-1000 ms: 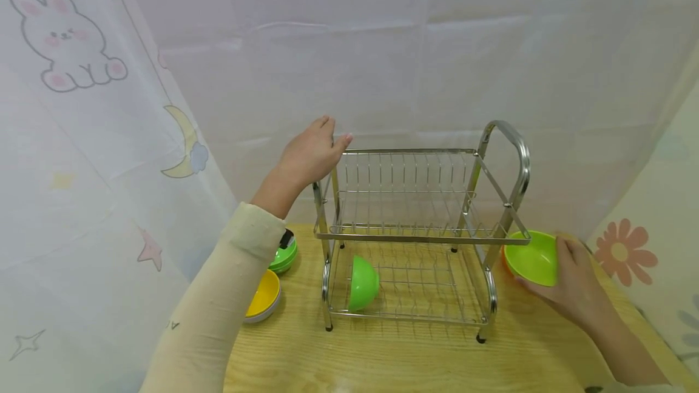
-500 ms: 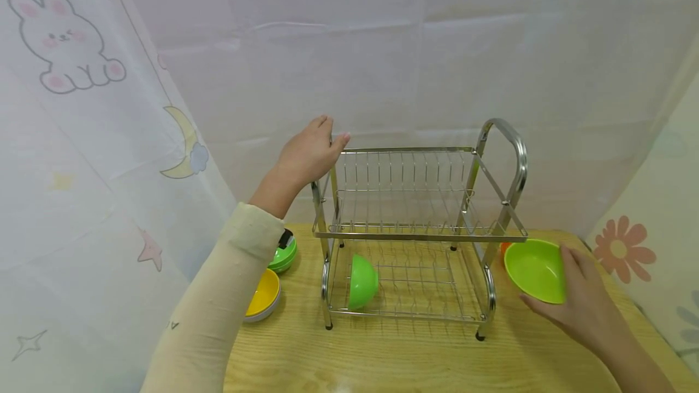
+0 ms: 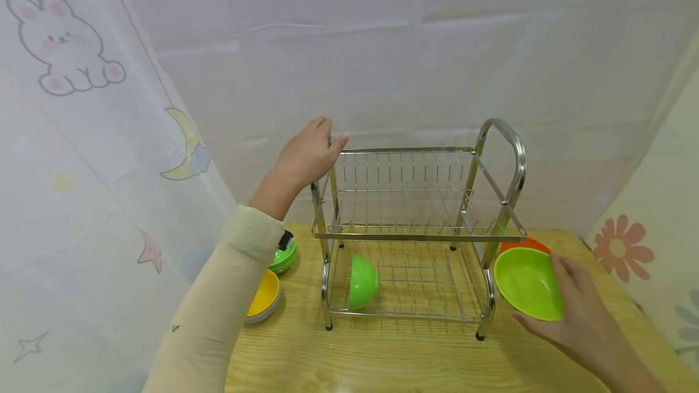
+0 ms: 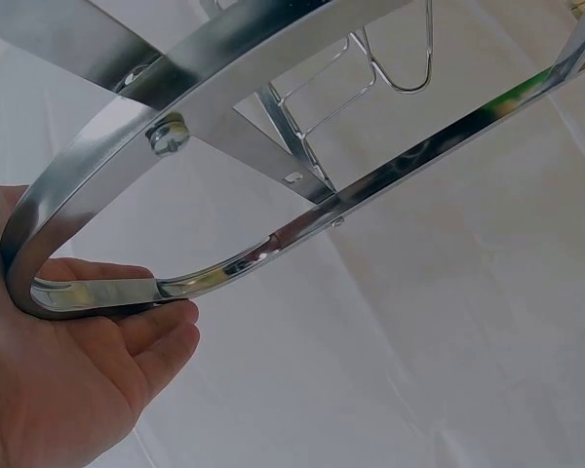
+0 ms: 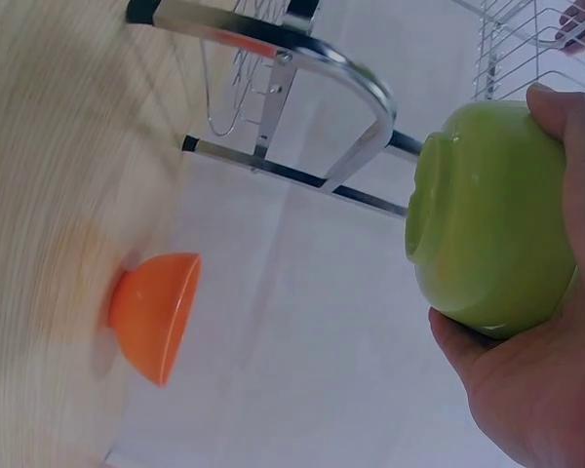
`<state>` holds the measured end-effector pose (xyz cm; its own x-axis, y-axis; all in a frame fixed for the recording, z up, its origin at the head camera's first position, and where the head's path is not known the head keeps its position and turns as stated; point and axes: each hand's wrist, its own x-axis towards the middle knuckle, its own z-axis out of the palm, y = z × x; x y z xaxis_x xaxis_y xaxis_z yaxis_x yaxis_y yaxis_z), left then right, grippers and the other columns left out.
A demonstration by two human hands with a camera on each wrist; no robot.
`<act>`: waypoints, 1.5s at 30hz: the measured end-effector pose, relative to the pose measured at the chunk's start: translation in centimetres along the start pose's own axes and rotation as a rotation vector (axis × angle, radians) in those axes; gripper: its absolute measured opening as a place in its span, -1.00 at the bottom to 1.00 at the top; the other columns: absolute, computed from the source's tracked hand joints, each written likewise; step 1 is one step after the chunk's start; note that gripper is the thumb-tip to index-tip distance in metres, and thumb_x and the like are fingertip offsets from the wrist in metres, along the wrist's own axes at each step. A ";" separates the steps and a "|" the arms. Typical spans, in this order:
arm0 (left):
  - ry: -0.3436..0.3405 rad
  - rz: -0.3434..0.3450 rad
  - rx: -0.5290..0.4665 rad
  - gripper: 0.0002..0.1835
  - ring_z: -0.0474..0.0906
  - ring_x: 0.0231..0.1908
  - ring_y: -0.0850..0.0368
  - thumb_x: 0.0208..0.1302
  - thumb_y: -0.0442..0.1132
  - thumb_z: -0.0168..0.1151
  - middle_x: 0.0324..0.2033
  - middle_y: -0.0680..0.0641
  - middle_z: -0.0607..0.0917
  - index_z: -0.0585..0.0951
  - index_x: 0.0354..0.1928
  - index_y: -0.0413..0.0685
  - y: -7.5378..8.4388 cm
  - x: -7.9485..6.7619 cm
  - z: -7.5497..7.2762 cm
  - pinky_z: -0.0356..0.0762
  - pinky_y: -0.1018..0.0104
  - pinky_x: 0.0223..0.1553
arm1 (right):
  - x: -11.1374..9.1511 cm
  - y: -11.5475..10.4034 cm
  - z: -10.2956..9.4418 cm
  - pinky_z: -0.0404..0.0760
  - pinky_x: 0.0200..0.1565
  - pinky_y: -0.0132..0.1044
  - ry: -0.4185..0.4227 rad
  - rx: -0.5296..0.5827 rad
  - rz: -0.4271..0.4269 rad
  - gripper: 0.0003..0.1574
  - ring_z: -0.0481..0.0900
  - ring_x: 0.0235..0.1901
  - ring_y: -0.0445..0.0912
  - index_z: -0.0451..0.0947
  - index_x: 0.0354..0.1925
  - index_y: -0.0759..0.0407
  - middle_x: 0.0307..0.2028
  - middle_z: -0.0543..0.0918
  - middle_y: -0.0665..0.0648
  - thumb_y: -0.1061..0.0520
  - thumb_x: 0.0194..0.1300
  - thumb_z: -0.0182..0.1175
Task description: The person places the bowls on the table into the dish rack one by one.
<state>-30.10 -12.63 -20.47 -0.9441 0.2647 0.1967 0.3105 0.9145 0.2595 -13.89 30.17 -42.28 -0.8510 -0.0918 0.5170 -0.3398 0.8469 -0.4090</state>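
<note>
My right hand pinches the rim of a lime-green bowl, its thumb on one side and fingers on the other. The bowl is off the table beside the right end of a two-tier metal dish rack. In the right wrist view the bowl's foot faces the rack. My left hand rests on the rack's left handle; in the left wrist view the curved handle lies against the palm, with the fingers fairly straight. On the lower tier a green bowl stands on its side at the left.
An orange bowl stands on the wooden table behind the held bowl. Left of the rack are green bowls and a yellow bowl in a pale one, partly hidden by my sleeve. Printed curtains hang behind.
The right hand has lifted the lime-green bowl away from the orange one and brought it nearer to me and slightly left. My left hand has stayed on the handle.
</note>
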 end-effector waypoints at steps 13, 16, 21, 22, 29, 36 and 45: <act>0.007 -0.027 -0.004 -0.22 -0.13 0.59 -0.03 0.61 0.22 -0.34 0.61 -0.12 -0.05 -0.03 0.61 -0.15 0.3 -0.1 0.4 0.01 0.00 0.54 | -0.9 -2.6 0.5 0.72 -0.33 0.06 0.009 -0.019 -0.144 0.75 0.44 -0.08 0.34 0.04 0.52 0.43 0.18 0.31 0.50 -0.08 -0.51 0.78; 0.011 -0.028 -0.001 -0.21 -0.11 0.59 -0.04 0.61 0.23 -0.34 0.61 -0.13 -0.04 -0.03 0.61 -0.16 0.2 -0.1 0.3 0.03 0.00 0.54 | -0.8 -3.4 0.5 0.73 -0.33 -0.03 -0.007 -0.014 -0.158 0.77 0.44 -0.07 0.31 0.02 0.54 0.40 0.22 0.30 0.48 -0.06 -0.52 0.78; 0.039 -0.024 -0.004 -0.22 -0.10 0.58 -0.05 0.61 0.22 -0.34 0.61 -0.13 -0.03 -0.03 0.61 -0.17 -0.2 -0.1 0.0 0.04 -0.02 0.53 | -0.4 -4.5 1.3 0.29 -0.03 -0.76 0.004 0.048 -0.220 0.74 0.43 -0.02 0.15 0.09 0.54 0.34 0.29 0.30 0.40 -0.06 -0.54 0.79; 0.046 -0.022 -0.007 -0.22 -0.10 0.58 -0.05 0.61 0.21 -0.33 0.60 -0.13 -0.02 -0.02 0.61 -0.17 -0.2 -0.1 0.0 0.04 -0.01 0.53 | -0.3 -4.8 1.5 0.19 0.02 -0.80 0.003 0.061 -0.227 0.73 0.42 -0.01 0.12 0.10 0.54 0.33 0.30 0.30 0.39 -0.06 -0.53 0.79; 0.056 -0.013 -0.036 -0.24 -0.08 0.58 -0.05 0.62 0.19 -0.34 0.60 -0.14 0.01 0.01 0.60 -0.18 -0.6 -0.3 0.5 0.03 0.00 0.54 | -0.5 -6.8 2.5 0.67 -0.03 -0.26 -0.080 0.067 -0.195 0.68 0.43 0.07 0.09 0.09 0.55 0.28 0.38 0.25 0.31 -0.16 -0.40 0.76; 0.101 0.002 -0.067 -0.27 -0.04 0.57 -0.05 0.63 0.17 -0.34 0.59 -0.14 0.05 0.06 0.60 -0.17 -1.0 -0.4 0.5 0.06 0.01 0.53 | -0.2 -8.8 3.7 0.67 -0.11 0.26 -0.084 0.098 -0.205 0.62 0.44 0.15 0.20 0.10 0.54 0.30 0.41 0.23 0.32 -0.16 -0.34 0.74; 0.177 0.029 -0.106 -0.28 0.03 0.55 -0.08 0.63 0.16 -0.29 0.56 -0.18 0.11 0.11 0.58 -0.20 -1.8 -1.8 1.3 0.13 -0.02 0.50 | -0.4 -10.1 4.8 0.66 -0.04 0.20 -0.097 0.062 -0.256 0.59 0.40 0.24 0.27 0.14 0.50 0.40 0.42 0.24 0.36 -0.24 -0.29 0.70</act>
<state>-29.11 -14.37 -22.48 -0.9032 0.2237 0.3663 0.3558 0.8676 0.3474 -12.08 19.10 -41.96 -0.7674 -0.3507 0.5367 -0.5700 0.7564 -0.3208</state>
